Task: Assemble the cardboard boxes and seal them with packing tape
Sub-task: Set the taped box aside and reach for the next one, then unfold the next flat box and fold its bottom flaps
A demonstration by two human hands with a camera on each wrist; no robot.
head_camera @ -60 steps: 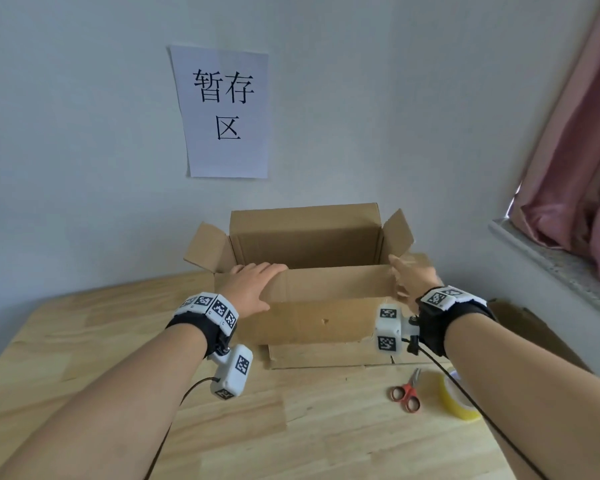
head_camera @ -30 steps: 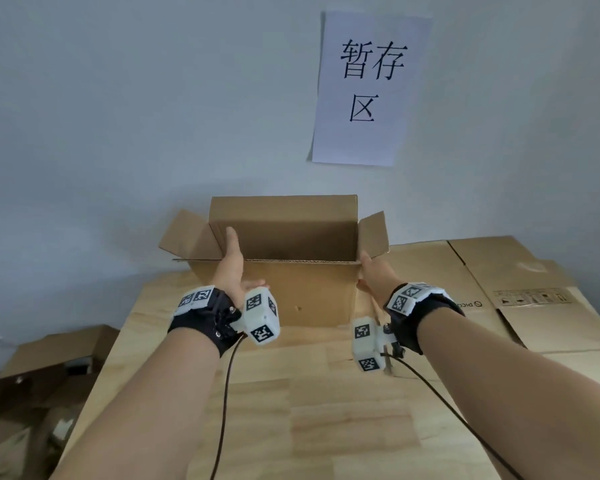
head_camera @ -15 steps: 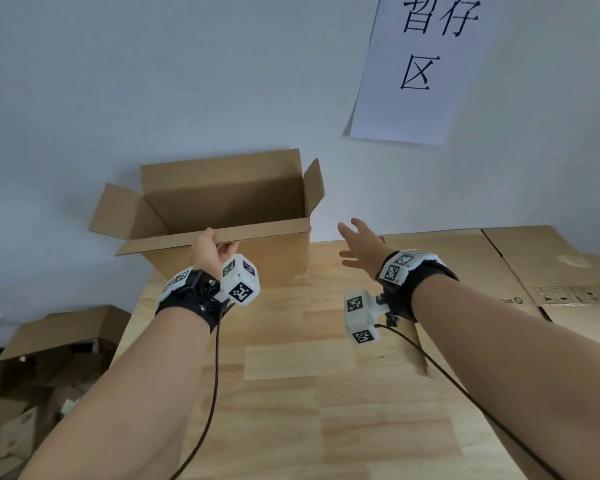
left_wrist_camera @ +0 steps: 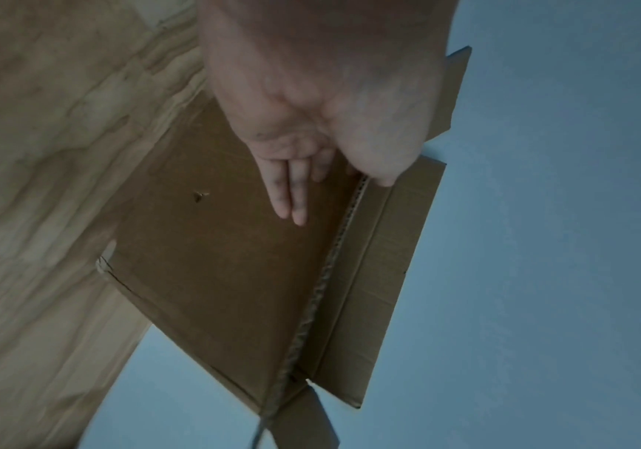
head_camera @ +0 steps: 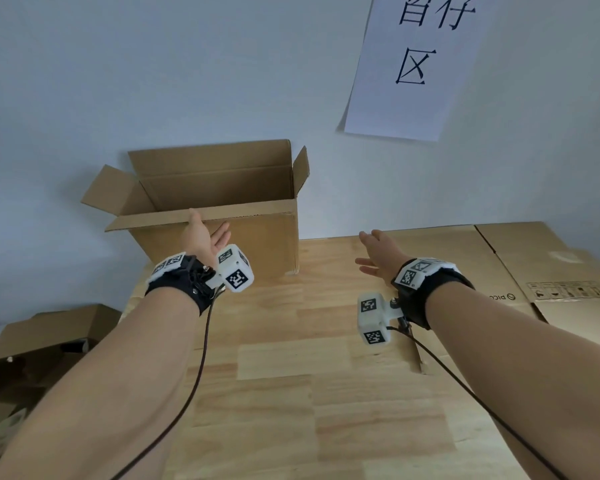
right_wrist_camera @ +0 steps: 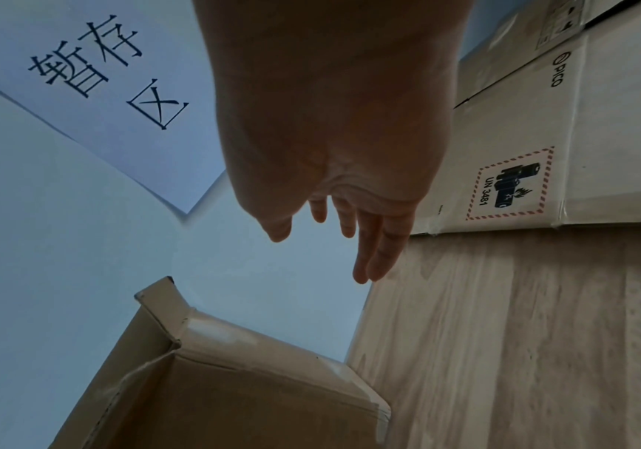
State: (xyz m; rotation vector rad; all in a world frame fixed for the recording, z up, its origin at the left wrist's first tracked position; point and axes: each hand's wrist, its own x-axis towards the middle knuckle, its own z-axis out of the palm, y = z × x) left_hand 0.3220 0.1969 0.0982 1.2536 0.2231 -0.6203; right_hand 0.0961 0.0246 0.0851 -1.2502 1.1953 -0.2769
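An open cardboard box [head_camera: 257,237] stands at the table's far left corner against the wall, with its top flaps spread. My left hand [head_camera: 208,223] is at its front: in the left wrist view the straight fingers [left_wrist_camera: 292,197] lie flat on the box's front wall [left_wrist_camera: 214,273], and the thumb reaches over the edge of the front flap [left_wrist_camera: 387,243]. My right hand [head_camera: 364,252] hovers open above the table to the right of the box, touching nothing. In the right wrist view the spread right hand [right_wrist_camera: 322,258] is above the box's taped corner [right_wrist_camera: 234,379].
Flattened cardboard boxes [head_camera: 482,258] with printed labels [right_wrist_camera: 510,182] cover the table's far right. The wooden table [head_camera: 326,393] stretches toward me. A paper sign [head_camera: 416,64] hangs on the wall. More boxes [head_camera: 42,341] sit on the floor to the left.
The box has gone from the middle of the table to its far left corner. My right hand let go of it and drew away to the right. The left hand's fingers have straightened.
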